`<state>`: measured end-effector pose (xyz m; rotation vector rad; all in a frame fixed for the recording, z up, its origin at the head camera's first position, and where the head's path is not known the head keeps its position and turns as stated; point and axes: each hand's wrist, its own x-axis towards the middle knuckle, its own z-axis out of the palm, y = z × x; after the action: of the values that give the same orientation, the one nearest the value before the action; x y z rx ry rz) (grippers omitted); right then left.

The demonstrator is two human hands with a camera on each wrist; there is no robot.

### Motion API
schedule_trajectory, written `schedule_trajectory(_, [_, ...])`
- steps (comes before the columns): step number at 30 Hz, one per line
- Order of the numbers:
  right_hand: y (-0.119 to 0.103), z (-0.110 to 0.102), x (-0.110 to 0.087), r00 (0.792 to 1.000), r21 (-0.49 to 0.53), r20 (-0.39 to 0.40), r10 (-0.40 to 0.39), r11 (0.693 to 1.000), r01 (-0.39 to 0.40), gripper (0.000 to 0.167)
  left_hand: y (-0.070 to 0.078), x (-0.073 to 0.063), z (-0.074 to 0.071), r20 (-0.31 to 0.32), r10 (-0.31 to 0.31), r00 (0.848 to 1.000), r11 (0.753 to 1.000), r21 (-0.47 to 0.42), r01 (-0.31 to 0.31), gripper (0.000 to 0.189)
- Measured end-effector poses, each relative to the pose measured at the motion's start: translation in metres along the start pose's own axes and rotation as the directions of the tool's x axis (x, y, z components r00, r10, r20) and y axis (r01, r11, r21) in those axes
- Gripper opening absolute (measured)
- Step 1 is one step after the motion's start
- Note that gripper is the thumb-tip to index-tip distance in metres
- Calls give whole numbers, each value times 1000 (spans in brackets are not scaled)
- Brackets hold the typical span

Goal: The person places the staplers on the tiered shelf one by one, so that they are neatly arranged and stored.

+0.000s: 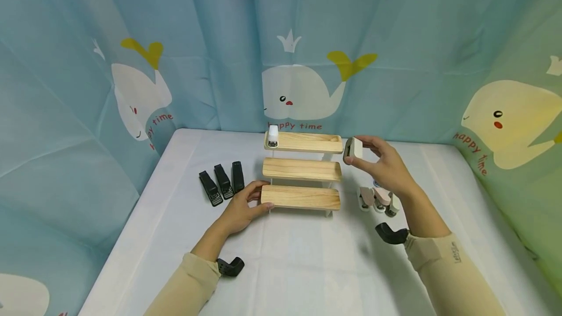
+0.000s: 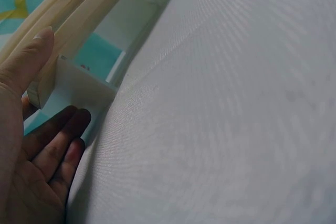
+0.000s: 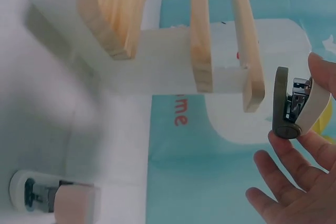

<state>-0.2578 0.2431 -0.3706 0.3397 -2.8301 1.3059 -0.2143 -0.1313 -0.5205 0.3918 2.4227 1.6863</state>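
My right hand (image 1: 388, 167) pinches a small white stapler (image 1: 357, 149) with a grey-green base, raised beside the right end of the rack's top tier. Seen from the right wrist, the stapler (image 3: 281, 103) stands on end between thumb and fingertips. At the three-tier wooden rack (image 1: 303, 199), my left hand (image 1: 241, 212) grips the left end of the lowest tier. The left wrist view has the thumb (image 2: 39, 51) along that tier, the other fingers loosely bent below it. Another white stapler (image 1: 273, 135) sits at the left end of the top tier.
Three black staplers (image 1: 224, 181) lie on the white table left of the rack. To its right, under my right forearm, is a cluster of two pink staplers (image 1: 365, 198) and a whitish one (image 1: 393, 205). A blue whale-print curtain (image 1: 228, 87) hangs behind the table.
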Motion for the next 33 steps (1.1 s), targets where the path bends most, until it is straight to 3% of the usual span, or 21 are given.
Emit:
schedule_trajectory(16, [-21, 14, 9, 998, 91, 39, -40, 995, 37, 74, 3, -1, 0, 7, 10, 1000, 1000, -26, -10, 62])
schedule_trajectory(33, [-35, 28, 22, 991, 113, 61, -119, 987, 112, 71, 4, -2, 0, 9, 8, 1000, 1000, -24, -8, 62])
